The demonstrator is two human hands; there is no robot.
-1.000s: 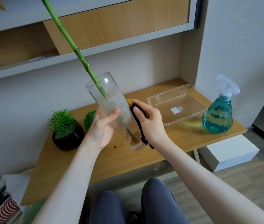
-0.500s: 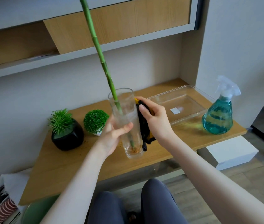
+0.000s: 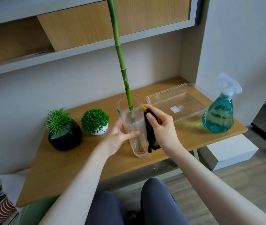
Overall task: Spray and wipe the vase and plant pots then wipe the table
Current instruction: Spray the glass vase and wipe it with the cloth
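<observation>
Right hand (image 3: 161, 127) pinches the black-and-yellow cloth (image 3: 151, 133) flat against the right wall of the glass vase (image 3: 133, 127); left hand (image 3: 119, 137) wraps the vase from the left, base near the desk (image 3: 64, 169) front edge. To wipe well I'd keep the left grip firm, run the cloth top to bottom, and turn the vase between passes, minding the tall stalk (image 3: 121, 62). Versus 1.0 s ago the vase is upright instead of tilted left, so the white pot (image 3: 99, 131) shows fully.
</observation>
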